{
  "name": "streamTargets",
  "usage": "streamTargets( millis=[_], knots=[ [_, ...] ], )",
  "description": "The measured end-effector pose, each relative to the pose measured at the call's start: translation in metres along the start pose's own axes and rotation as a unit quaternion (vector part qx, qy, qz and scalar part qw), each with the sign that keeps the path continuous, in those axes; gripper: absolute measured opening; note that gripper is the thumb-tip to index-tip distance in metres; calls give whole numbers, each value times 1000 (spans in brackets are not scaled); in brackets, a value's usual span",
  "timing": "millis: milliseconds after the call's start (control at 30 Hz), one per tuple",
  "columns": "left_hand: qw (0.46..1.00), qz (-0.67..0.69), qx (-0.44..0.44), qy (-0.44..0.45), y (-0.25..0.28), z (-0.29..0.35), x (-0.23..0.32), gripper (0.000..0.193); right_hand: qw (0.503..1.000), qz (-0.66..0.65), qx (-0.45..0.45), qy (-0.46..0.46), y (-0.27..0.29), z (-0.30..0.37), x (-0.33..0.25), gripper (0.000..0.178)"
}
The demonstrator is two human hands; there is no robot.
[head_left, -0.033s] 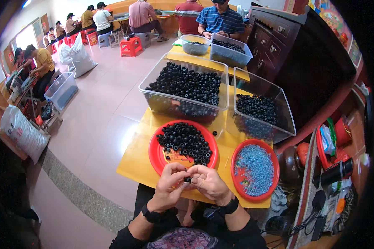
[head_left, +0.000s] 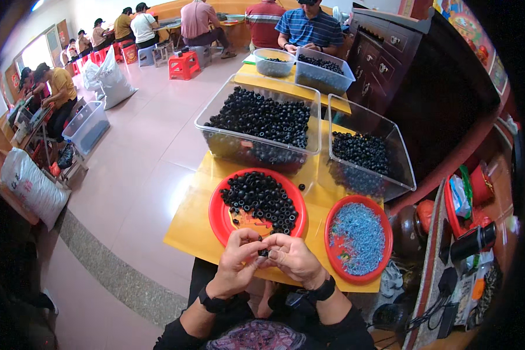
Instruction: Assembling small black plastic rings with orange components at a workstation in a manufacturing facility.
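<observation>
My left hand point(head_left: 237, 263) and my right hand point(head_left: 298, 260) meet just below a red round tray point(head_left: 217, 220). Pinched between their fingertips is a small black ring-shaped part point(head_left: 263, 252), mostly covered by the fingers. The tray holds a heap of similar black parts point(head_left: 261, 197), many showing a grey ring and a hole. To the right of my hands stands a second red tray point(head_left: 333, 261) with many tiny pale-blue pieces point(head_left: 360, 236), too small to name. A single black part point(head_left: 301, 187) lies on the yellow tabletop point(head_left: 186, 230) beside the first tray.
Beyond the trays stand two clear plastic bins, a large one point(head_left: 256, 153) and a smaller one point(head_left: 400, 146), both with black parts. A person point(head_left: 310, 29) sits past further tubs point(head_left: 326, 81). A dark wooden cabinet point(head_left: 385, 52) rises at right; cluttered items flank the table.
</observation>
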State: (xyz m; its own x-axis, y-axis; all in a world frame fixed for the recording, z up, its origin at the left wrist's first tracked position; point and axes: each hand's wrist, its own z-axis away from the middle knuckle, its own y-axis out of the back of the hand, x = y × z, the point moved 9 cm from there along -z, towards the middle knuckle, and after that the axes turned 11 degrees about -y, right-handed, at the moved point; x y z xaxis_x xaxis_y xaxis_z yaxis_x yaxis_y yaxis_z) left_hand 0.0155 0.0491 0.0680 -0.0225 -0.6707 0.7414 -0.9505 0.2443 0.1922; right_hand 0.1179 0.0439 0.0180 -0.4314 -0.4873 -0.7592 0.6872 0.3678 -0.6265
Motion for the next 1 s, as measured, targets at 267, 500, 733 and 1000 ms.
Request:
streamTargets(
  millis=[267,500,733,1000],
  knots=[
    [999,-42,8,-33,0,8,1,36,1000,19,-21,-6,-10,0,3,43],
    [1000,-8,-5,-4,-8,8,-3,40,999,30,-15,0,-3,3,5,37],
    [988,150,-17,35,-18,4,-5,42,996,78,31,-24,1,9,0,30],
    [992,66,4,109,-28,-6,-12,21,963,229,109,97,-6,7,-4,19]
  ],
)
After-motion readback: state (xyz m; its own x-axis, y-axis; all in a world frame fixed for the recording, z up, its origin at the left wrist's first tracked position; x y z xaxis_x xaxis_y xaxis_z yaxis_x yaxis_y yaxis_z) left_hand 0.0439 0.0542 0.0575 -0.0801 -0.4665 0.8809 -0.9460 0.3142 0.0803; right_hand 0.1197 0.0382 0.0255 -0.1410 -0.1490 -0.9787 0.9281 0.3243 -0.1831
